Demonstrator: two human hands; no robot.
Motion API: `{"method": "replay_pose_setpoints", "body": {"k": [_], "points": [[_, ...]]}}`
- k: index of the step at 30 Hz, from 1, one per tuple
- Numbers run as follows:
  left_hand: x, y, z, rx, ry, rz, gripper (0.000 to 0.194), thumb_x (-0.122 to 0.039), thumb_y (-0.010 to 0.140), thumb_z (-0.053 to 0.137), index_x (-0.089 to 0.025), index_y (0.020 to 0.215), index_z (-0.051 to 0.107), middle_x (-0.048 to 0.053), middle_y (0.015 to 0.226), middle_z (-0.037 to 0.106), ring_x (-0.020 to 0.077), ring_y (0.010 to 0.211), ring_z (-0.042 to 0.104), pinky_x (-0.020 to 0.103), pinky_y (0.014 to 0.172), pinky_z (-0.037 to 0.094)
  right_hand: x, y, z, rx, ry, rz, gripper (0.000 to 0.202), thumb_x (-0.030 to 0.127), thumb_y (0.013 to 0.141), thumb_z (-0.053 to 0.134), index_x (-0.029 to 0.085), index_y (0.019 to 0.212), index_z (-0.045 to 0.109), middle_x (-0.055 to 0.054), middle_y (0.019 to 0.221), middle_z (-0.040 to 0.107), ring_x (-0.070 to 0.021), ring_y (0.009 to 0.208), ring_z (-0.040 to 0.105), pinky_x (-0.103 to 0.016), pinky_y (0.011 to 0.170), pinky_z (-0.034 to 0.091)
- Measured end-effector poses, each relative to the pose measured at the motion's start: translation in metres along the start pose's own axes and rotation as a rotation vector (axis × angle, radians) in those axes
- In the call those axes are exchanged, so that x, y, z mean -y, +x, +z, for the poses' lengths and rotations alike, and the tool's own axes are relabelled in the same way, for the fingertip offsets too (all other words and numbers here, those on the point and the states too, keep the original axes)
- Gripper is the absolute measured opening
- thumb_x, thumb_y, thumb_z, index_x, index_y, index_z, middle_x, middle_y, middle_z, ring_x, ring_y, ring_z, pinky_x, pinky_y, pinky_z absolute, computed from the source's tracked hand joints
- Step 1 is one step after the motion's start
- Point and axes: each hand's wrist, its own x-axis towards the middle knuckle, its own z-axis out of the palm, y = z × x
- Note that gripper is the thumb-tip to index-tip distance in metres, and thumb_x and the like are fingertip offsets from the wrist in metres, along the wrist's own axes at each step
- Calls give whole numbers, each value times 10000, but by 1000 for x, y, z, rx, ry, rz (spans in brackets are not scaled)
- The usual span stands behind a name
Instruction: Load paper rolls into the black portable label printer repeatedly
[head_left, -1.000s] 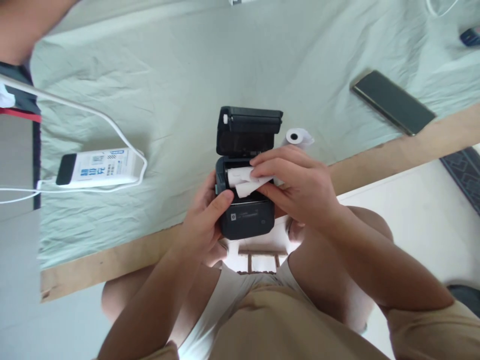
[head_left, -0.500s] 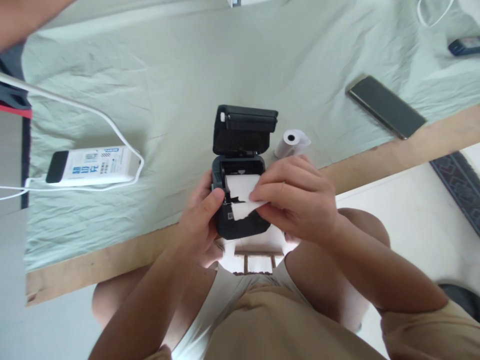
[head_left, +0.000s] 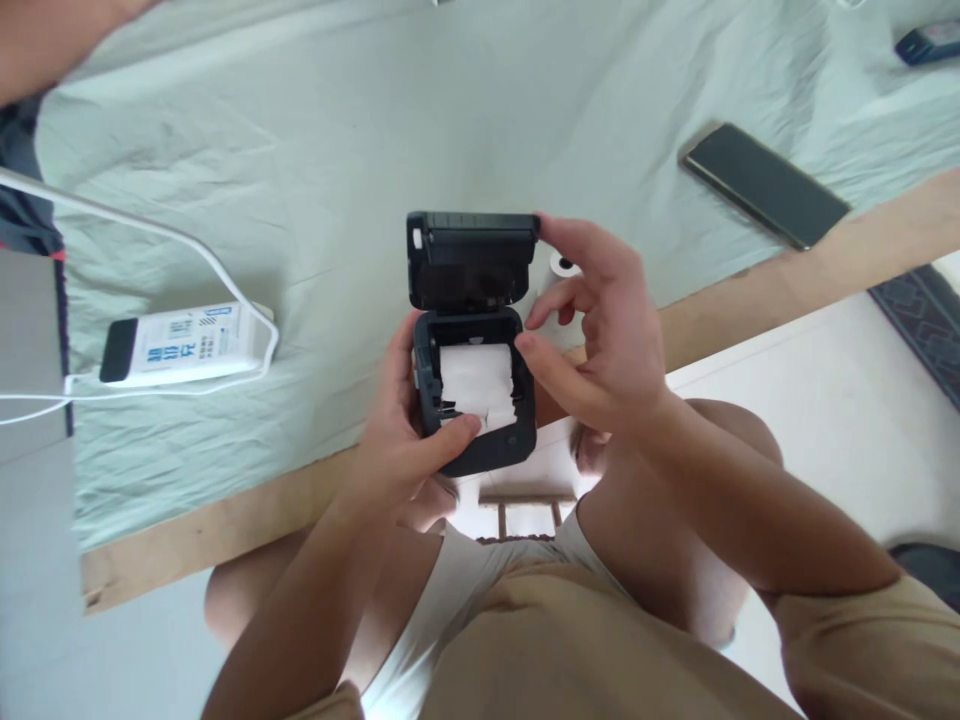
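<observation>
Receipt printer [head_left: 495, 452], mid-view | lid [head_left: 471, 285] raised at 12 o'clock | left hand [head_left: 401, 440] grasps printer, thumb on paper [head_left: 476, 370] at 6 | right hand [head_left: 615, 340] loose, index at lid's 2-o'clock corner | judged best: keep paper square, flat; ease lid evenly, thumb clear

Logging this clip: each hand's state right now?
Left hand: holding the portable printer, thumb on its paper.
Right hand: open, a fingertip at the raised lid.
</observation>
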Motion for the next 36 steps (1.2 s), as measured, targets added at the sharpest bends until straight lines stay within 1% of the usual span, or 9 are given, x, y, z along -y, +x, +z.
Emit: {"method": "replay_pose_setpoints", "body": {"k": [1,3,6,9,14,18,22,29,36], "points": [[-1,-1,1,-11,2,-13,1026,-280,695,886,-287,1572,352,121,1461,627,367,1270,665,427,939,632,-1,-1,0,-20,41,0,492,198,927,637,299,1367,440,-73,1365,592,-116,764,619,-350,731,517],[-4,-3,3,-45,17,-62,1009,-294,712,885,-263,1571,358,135,1480,611,358,1286,657,412,962,625,-2,-3,0,-59,94,-10,382,232,927,639,272,1278,495,-34,1129,651,-124,763,602,-336,722,504],[-8,-4,7,-82,3,-106,1036,-313,701,900,-270,1575,345,131,1500,595,343,1297,651,374,946,627,0,-5,0,1,69,30,163,255,900,690,227,924,531,51,720,540,-90,619,495,-259,599,429],[-8,-3,8,-94,-86,-86,1028,-336,681,911,-306,1551,365,105,1476,611,318,1238,684,333,876,641,1,-5,1,149,52,113,462,294,847,768,215,682,344,97,556,377,-40,499,312,-214,474,279],[-7,4,7,-105,-145,-110,706,-404,695,891,-208,1305,594,89,1110,743,245,897,753,267,630,618,-2,-4,4,261,143,286,511,393,835,755,222,648,310,102,531,330,-35,493,269,-217,459,233],[-9,7,7,-97,-167,-125,605,-358,733,864,-210,1267,621,48,997,733,158,707,691,178,433,461,-5,-3,7,271,121,344,488,408,816,723,231,650,300,100,536,306,-49,500,246,-226,467,218],[-9,7,7,-83,-166,-100,553,-336,768,829,-213,1270,633,27,908,715,149,670,663,201,486,501,-6,-3,9,263,121,352,474,422,823,706,234,655,304,98,536,306,-57,500,248,-233,475,218],[-12,6,10,-168,-111,-125,494,-363,745,845,-226,1182,660,-19,766,642,116,569,578,210,472,486,-6,-3,11,245,169,399,503,432,801,750,233,653,312,97,543,322,-54,505,272,-230,469,227],[-16,2,11,-175,-65,-169,598,-397,737,850,-234,1268,628,34,971,710,159,690,659,225,495,514,-5,-8,9,245,242,342,469,421,869,702,225,667,326,94,551,335,-47,497,299,-207,479,253]]}}
